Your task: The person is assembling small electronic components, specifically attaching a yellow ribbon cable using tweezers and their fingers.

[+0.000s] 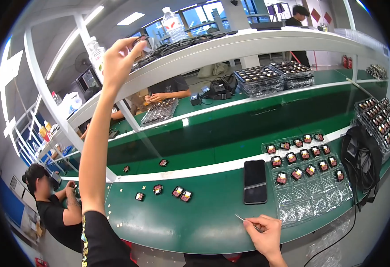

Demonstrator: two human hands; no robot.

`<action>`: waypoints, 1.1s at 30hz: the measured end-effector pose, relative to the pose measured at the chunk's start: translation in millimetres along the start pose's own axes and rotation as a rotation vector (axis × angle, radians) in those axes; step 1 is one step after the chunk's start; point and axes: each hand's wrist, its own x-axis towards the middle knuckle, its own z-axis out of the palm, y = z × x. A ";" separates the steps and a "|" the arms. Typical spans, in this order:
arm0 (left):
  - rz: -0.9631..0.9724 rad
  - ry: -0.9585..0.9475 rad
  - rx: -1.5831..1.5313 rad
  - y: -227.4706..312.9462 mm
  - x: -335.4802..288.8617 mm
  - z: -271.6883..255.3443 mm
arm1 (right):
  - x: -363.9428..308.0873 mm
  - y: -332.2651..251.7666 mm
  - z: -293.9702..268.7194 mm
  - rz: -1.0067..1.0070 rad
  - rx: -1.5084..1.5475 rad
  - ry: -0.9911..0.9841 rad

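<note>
My left hand (120,58) is raised high to the white upper shelf (230,44), its fingers pinching a small dark part at the edge of the dark pieces piled there. My right hand (262,233) rests low near the front edge of the green bench (212,218), holding thin metal tweezers (244,219) that point up and left. Just right of it lies a clear plastic tray (313,200) with several small red-and-black components in its upper cells. A few loose components (181,194) sit on the bench to the left.
A black phone (254,181) lies face down beside the tray. Stacked trays of components (273,78) stand across the green belt, more (379,120) at the right. A black bag (359,160), a water bottle (173,24). Other people work at left (52,209) and opposite (168,91).
</note>
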 end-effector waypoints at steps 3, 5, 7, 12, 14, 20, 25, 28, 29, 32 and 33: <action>-0.068 -0.322 0.179 -52.9 45.7 12.2 | 3.7 2.9 2.2 0.007 0.004 0.024; -0.135 -0.490 0.344 -75.2 60.4 20.5 | 5.5 7.4 1.5 0.028 0.010 0.025; -0.062 -0.331 0.277 -81.5 55.3 22.3 | 6.0 11.4 1.3 0.002 -0.004 0.047; 0.474 0.288 0.135 -22.5 -27.9 16.5 | 8.8 5.1 2.3 0.026 -0.044 0.043; 0.640 0.297 0.151 -7.6 -86.1 18.3 | 8.9 6.5 1.0 0.046 -0.027 0.036; 0.300 -0.827 0.297 -48.9 -259.0 46.8 | 8.4 5.9 1.5 0.046 -0.036 0.014; -0.243 -0.933 0.326 -121.4 -354.4 75.6 | 5.5 4.3 3.3 0.037 -0.074 -0.001; -0.276 -0.840 0.167 -130.6 -363.0 83.4 | 4.4 4.8 6.9 0.052 -0.072 0.000; -0.294 -0.816 0.092 -129.7 -362.3 84.7 | 4.0 5.6 7.2 0.040 -0.076 -0.001; -0.356 -0.704 -0.185 -90.9 -352.4 86.1 | 3.9 7.3 5.1 0.052 -0.106 0.003; -0.350 -0.713 -0.311 -67.2 -351.0 87.4 | 3.6 9.4 5.1 0.063 -0.088 0.015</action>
